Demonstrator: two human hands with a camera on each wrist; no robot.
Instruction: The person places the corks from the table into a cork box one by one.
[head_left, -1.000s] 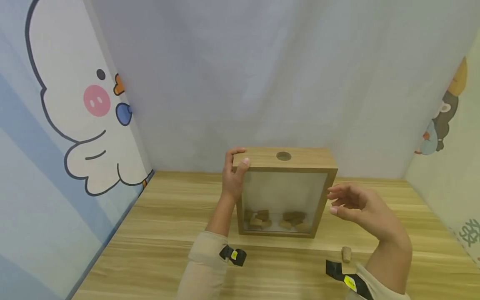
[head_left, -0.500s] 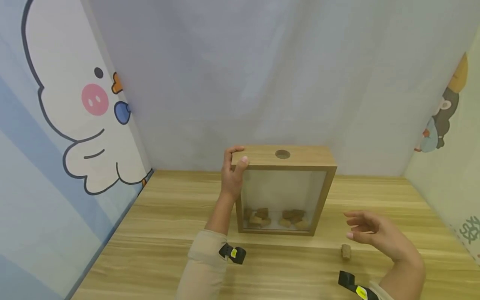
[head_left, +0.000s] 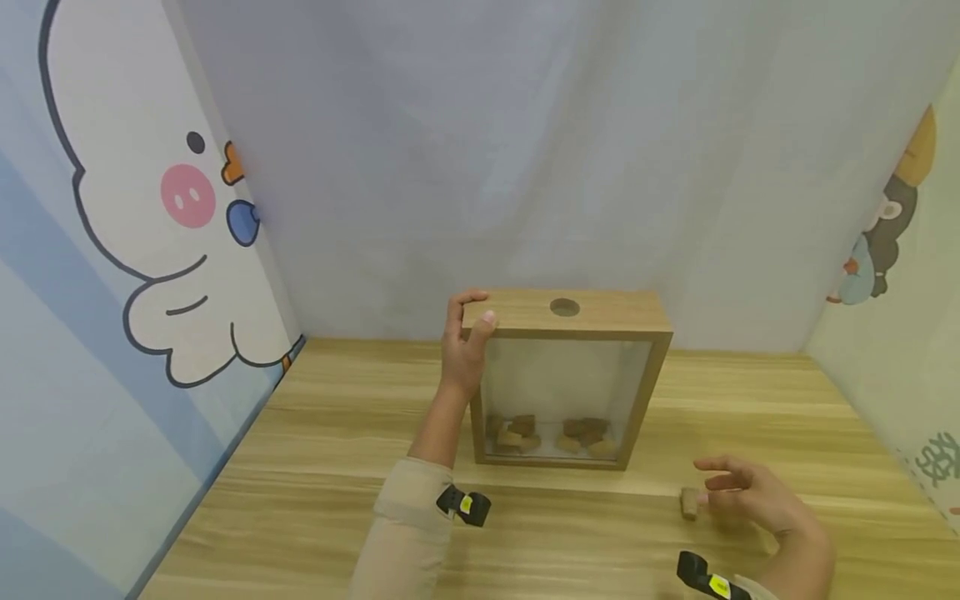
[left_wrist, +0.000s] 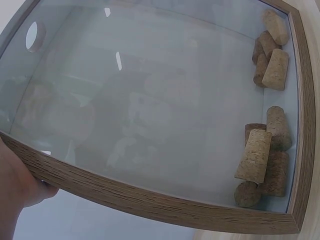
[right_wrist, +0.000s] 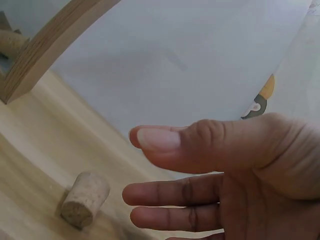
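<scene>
A wooden-framed box (head_left: 651,400) with a clear front stands upright on the table, a round hole (head_left: 565,307) in its top. My left hand (head_left: 463,354) grips its upper left corner, thumb on the front edge of the top and fingers reaching behind. Several cork stoppers (left_wrist: 254,156) lie in two heaps at the bottom of the box. One more cork stopper (right_wrist: 85,199) lies on the table to the right of the box. Beside that cork is my right hand (head_left: 757,497), thumb and fingers apart with nothing between them.
The wood-grain table (head_left: 337,433) reaches back to a pale curtain (head_left: 480,167). A cartoon-printed cloth (head_left: 142,167) hangs on the left and another printed cloth (head_left: 900,350) on the right. Black camera straps (head_left: 465,505) are on both wrists.
My right hand has come away from the box's right side, moving down and toward me to the loose cork. The left hand keeps its grip on the box.
</scene>
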